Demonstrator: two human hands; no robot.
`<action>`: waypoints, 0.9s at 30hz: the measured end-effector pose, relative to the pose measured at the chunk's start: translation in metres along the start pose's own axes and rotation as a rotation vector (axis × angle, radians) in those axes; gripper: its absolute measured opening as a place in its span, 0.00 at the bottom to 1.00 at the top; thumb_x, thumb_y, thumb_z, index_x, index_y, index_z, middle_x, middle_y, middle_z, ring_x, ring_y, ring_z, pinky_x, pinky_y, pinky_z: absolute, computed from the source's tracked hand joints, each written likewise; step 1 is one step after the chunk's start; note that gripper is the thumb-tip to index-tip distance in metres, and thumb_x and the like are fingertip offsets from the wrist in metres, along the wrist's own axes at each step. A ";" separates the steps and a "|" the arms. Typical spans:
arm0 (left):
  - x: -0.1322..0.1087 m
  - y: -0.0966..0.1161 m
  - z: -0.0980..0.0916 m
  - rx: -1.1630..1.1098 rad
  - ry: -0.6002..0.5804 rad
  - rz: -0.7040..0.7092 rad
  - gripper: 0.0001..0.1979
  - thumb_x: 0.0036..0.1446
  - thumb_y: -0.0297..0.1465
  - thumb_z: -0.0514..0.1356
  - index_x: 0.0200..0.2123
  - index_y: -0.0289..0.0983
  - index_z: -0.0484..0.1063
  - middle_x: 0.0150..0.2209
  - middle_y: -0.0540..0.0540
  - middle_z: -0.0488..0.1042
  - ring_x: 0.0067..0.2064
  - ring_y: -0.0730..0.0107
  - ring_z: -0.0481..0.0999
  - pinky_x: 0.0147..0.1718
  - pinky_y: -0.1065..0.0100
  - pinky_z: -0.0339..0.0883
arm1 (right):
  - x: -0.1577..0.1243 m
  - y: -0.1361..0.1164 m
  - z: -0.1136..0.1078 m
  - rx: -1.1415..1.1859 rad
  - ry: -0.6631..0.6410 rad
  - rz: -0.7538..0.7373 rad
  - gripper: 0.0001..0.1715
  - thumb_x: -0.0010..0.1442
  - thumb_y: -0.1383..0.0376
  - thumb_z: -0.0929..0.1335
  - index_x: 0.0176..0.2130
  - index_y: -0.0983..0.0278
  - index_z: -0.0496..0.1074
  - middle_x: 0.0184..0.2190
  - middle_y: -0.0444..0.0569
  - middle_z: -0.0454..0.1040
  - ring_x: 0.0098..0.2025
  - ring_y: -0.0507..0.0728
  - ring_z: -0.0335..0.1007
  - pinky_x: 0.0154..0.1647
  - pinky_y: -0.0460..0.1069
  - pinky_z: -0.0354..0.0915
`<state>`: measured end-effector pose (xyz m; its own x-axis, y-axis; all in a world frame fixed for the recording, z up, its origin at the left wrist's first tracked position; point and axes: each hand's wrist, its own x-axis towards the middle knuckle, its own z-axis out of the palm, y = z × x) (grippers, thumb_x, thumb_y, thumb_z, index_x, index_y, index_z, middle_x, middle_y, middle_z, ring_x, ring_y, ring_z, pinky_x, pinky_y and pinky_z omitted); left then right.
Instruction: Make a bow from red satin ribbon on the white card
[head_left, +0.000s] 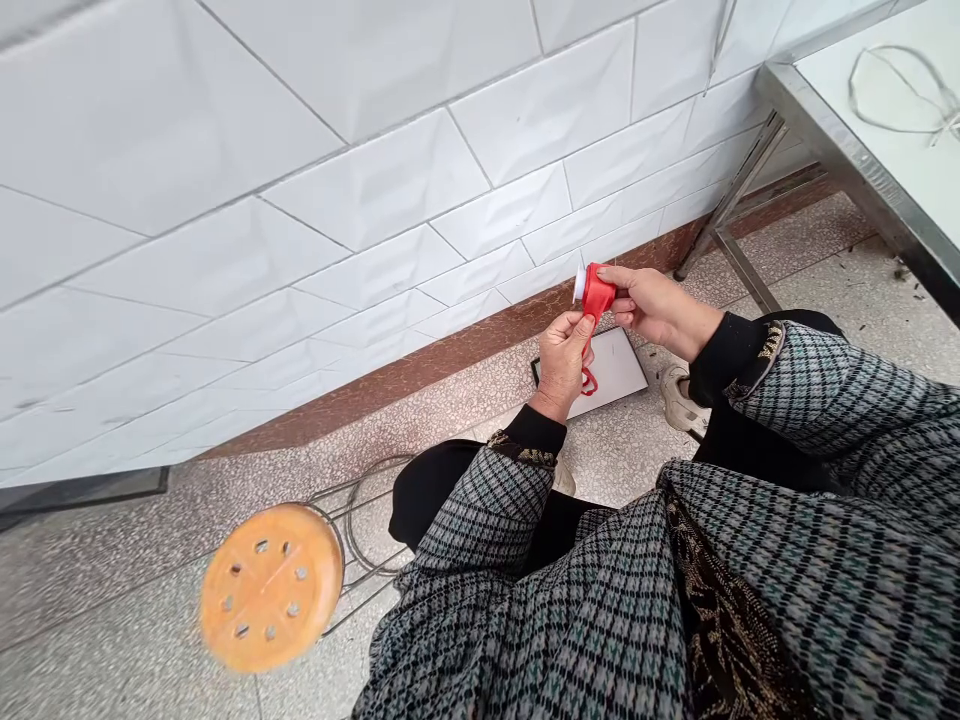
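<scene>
A small spool wound with red ribbon (598, 290) is in front of me, its white end disc (579, 285) facing left. My right hand (658, 308) is closed around the spool from the right, thumb on top. Just below, my left hand (564, 358) pinches the ribbon where it comes off the spool. A loose red loop (589, 382) hangs under the left fingers. Beneath both hands, a flat white panel with a dark edge (626, 362) lies on the floor, partly hidden by my left hand.
White tiled wall (390, 190) rises ahead with a brown skirting. An orange round stool (274, 590) with wire legs lies tipped at lower left. At upper right stands a metal-framed table (862, 150) bearing a coiled pale cord (900, 90). My shoe (681, 400) is below my right wrist.
</scene>
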<state>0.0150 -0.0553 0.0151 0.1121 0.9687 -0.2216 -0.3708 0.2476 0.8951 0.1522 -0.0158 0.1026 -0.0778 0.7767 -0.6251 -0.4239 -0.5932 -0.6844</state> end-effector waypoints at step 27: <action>0.010 -0.003 -0.020 -0.106 -0.182 0.000 0.29 0.38 0.43 0.80 0.33 0.38 0.66 0.18 0.62 0.64 0.13 0.84 0.57 0.11 0.74 0.55 | -0.009 -0.009 -0.005 0.065 -0.293 0.360 0.11 0.73 0.70 0.63 0.35 0.66 0.67 0.19 0.37 0.60 0.14 0.42 0.38 0.11 0.37 0.45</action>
<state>-0.0010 -0.0458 0.0027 0.2734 0.9517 -0.1398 -0.4648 0.2580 0.8470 0.1610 -0.0185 0.1131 -0.4778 0.5563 -0.6799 -0.3785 -0.8288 -0.4122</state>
